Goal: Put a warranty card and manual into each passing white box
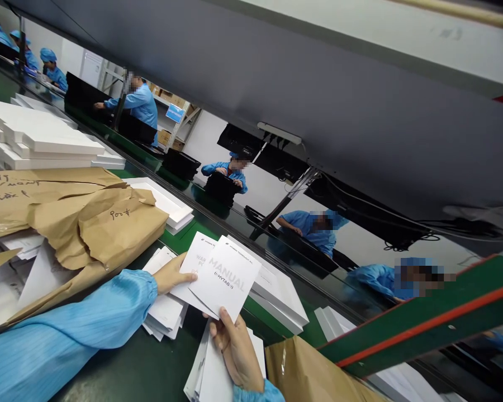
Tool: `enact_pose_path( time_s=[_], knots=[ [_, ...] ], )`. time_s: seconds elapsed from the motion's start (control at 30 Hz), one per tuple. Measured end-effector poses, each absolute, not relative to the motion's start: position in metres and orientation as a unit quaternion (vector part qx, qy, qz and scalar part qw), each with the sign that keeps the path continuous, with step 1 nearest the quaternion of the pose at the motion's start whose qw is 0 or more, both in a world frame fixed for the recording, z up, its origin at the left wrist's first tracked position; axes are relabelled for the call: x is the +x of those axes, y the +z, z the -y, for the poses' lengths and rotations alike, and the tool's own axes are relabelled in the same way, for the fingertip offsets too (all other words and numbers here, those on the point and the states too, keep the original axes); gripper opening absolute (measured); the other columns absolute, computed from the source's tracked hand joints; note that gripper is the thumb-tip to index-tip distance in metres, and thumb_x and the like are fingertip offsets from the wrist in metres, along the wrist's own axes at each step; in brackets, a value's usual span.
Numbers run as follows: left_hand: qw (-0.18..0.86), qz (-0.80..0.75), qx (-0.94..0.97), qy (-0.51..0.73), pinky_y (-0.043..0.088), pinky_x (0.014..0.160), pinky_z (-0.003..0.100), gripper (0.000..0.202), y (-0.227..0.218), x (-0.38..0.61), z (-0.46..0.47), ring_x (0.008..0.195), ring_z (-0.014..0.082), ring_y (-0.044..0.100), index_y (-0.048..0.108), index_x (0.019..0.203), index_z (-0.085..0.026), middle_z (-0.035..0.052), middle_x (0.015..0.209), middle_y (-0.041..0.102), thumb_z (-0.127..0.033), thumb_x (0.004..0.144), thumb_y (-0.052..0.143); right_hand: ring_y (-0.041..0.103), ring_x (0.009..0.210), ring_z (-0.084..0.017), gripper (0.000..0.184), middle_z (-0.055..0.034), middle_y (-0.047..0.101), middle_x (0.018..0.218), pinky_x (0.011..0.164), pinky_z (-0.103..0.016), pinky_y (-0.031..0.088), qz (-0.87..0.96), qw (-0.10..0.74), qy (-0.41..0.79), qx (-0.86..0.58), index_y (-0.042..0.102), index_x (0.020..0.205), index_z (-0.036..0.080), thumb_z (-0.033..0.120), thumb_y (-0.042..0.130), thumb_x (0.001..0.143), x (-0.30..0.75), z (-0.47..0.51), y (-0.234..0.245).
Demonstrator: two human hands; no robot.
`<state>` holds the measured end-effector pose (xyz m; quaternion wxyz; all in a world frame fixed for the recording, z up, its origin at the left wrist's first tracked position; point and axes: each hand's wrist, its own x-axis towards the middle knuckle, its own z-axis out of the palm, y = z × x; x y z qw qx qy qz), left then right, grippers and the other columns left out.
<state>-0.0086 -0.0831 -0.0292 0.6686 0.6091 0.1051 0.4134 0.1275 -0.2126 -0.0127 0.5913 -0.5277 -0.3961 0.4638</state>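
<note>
Between thumb and fingers, my left hand (170, 274) grips a white warranty booklet (198, 262) by its left edge. My right hand (238, 346) pinches the lower edge of a white manual (231, 276) with grey "MANUAL" lettering. The manual overlaps the right part of the warranty booklet and covers some of its print. Below my left hand lies a loose pile of white booklets (164, 315). Another stack of white booklets (207, 371) sits under my right hand, partly hidden by it.
A torn brown paper package (121, 229) of booklets lies at left, a second brown package (314, 374) at lower right. White boxes (46, 142) and white trays (276, 285) line the conveyor. A green, red-edged beam (436, 312) crosses at right. Several people in blue work beyond.
</note>
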Motion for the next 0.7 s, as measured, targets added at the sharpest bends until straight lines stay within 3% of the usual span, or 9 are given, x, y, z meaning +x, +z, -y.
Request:
enact_pose_path(
  time_s=[0.27, 0.7],
  knots=[
    [0.698, -0.049, 0.630, 0.338, 0.032, 0.087, 0.034, 0.048, -0.021, -0.011, 0.089, 0.103, 0.0220, 0.042, 0.042, 0.107, -0.013, 0.0098, 0.111, 0.049, -0.032, 0.065, 0.056, 0.054, 0.054, -0.010, 0.030, -0.0039, 0.060, 0.065, 0.047, -0.018, 0.041, 0.337, 0.630, 0.416, -0.562, 0.049, 0.082, 0.013, 0.036, 0.058, 0.064, 0.125, 0.210, -0.015],
    [0.620, -0.153, 0.669, 0.381, 0.037, 0.081, 0.034, 0.048, -0.037, -0.004, 0.081, 0.093, 0.0226, 0.049, 0.046, 0.105, -0.010, 0.0097, 0.102, 0.055, -0.035, 0.065, 0.054, 0.057, 0.056, -0.013, 0.046, -0.0059, 0.061, 0.067, 0.051, -0.022, 0.045, 0.331, 0.627, 0.433, -0.557, 0.046, 0.094, 0.012, 0.039, 0.061, 0.060, 0.119, 0.212, -0.010]
  ],
)
